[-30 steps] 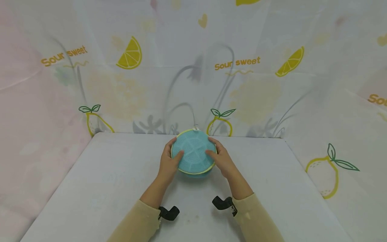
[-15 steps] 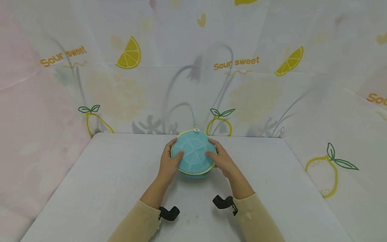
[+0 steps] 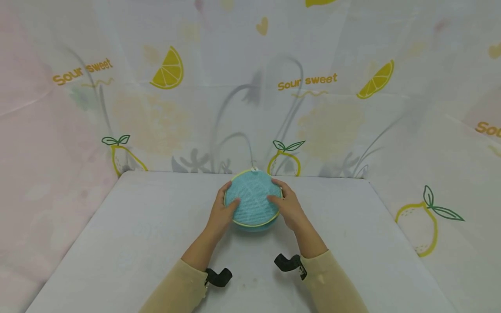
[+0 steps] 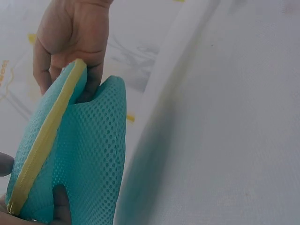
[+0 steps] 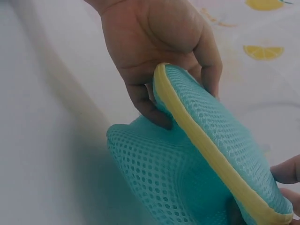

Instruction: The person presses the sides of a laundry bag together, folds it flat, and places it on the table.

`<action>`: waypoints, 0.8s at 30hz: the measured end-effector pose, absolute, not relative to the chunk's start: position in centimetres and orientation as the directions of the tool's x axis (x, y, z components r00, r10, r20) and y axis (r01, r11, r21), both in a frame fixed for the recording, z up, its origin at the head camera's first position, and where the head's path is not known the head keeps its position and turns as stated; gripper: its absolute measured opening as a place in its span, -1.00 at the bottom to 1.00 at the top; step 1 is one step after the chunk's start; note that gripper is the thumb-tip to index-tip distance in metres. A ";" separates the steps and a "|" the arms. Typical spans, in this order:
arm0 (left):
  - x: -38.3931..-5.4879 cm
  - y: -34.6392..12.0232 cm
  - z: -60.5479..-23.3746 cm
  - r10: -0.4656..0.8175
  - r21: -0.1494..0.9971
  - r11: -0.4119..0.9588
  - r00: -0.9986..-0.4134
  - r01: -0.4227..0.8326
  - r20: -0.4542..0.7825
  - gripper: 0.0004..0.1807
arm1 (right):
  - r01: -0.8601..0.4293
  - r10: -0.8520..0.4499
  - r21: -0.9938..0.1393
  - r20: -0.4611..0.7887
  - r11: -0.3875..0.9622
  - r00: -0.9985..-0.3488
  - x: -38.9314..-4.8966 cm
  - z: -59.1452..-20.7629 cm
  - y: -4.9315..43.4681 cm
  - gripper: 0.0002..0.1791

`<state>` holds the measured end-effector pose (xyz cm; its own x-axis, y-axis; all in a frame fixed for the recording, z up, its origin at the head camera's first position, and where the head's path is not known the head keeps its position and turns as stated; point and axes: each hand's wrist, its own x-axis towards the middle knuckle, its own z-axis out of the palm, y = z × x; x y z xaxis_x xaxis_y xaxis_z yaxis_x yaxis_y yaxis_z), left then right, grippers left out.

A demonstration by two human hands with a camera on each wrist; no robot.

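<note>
I watch the mesh bag (image 3: 253, 200) between left hand (image 3: 221, 211) and right hand (image 3: 290, 209), both pinching its sides; only the head view shows its white tab (image 3: 254, 169).

Looks like a round turquoise mesh bag (image 3: 253, 198) with a yellow band (image 5: 192, 129) around the rim and a white tab (image 3: 254, 169) at the far edge. Dips inward below the band. Tilts toward the head camera over the desk (image 3: 129, 243), gripped at both sides by fingers (image 3: 235, 203).
</note>
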<state>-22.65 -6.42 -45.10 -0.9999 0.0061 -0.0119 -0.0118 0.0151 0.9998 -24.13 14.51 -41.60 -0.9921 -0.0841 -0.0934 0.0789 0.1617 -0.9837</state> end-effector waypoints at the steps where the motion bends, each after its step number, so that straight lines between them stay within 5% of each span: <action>1: -22.6 -6.4 -45.1 0.009 1.000 0.021 -1.000 -0.014 -0.015 -0.29 | 0.072 -0.079 -0.987 -0.084 0.147 -0.993 -24.2 -41.7 14.5 -0.31; 24: -21.6 -5.7 -44.8 -0.017 1.000 -0.028 -1.000 -0.007 -0.008 -0.26 | 0.020 -0.016 -0.999 -0.019 -0.040 -1.000 -24.3 -41.7 14.5 -0.32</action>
<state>-21.55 -5.66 -44.77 -0.9998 -0.0166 -0.0075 -0.0070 -0.0285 0.9996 -24.27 14.50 -41.67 -0.9997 -0.0158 -0.0194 0.0200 -0.0404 -0.9990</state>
